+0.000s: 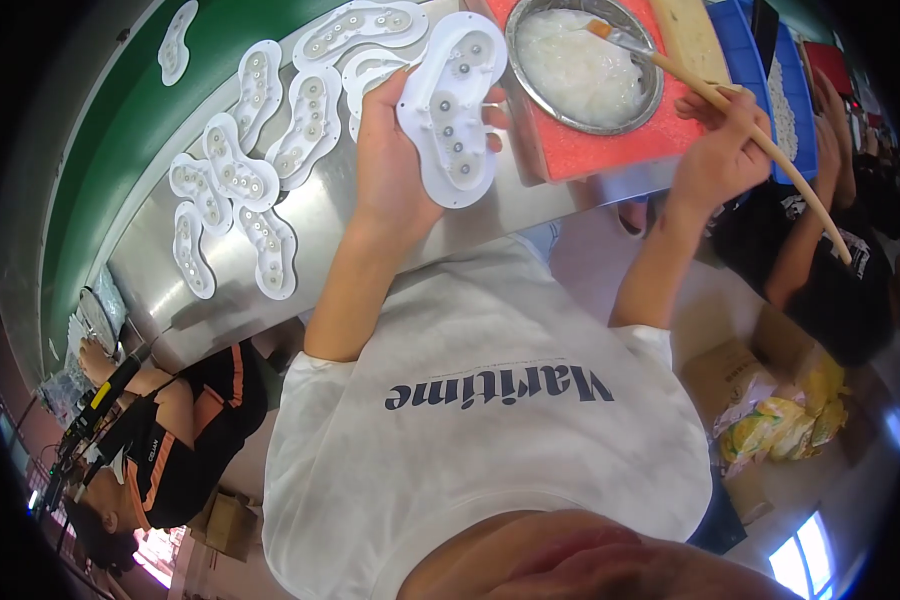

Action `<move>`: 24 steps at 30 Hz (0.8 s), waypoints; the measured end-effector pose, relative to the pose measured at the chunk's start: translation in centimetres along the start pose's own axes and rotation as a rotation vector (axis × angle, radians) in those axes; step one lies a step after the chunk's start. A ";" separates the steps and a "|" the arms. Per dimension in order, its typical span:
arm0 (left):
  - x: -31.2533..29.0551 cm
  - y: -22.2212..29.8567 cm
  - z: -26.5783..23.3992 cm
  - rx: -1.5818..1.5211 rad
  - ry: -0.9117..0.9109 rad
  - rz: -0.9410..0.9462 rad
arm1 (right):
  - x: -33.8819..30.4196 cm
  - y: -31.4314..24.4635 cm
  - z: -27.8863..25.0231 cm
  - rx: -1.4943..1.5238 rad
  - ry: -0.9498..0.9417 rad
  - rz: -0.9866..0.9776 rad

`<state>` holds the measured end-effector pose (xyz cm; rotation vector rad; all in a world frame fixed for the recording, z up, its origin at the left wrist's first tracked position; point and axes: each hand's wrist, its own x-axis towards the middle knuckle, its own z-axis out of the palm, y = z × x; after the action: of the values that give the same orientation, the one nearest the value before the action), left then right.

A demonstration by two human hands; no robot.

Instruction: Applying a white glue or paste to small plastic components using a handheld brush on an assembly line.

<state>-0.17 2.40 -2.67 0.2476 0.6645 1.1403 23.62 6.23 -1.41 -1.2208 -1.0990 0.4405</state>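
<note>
White T-shirt (500, 450) is filling six o'clock; at twelve, left hand (390, 165) is gripping a wavy plastic shell (450, 118), probably light, stiff, best rim-held; at two, right hand (722, 145) is pinching a brush (685, 77).

Head-worn fisheye view — steeply downward, near the metal bench (322, 222).

I can see ten wavy white plastic pieces (458, 115), some partly covered, one round metal bowl (595, 130) and one long wooden-handled brush (682, 77).
</note>
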 end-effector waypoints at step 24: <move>-1.2 -1.1 1.3 -0.152 0.076 0.049 | -6.8 -4.0 2.8 0.481 -0.232 0.156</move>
<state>1.13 1.09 -1.76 0.0916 0.6375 1.2459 17.10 1.06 -0.90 -0.8426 -1.0162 0.9270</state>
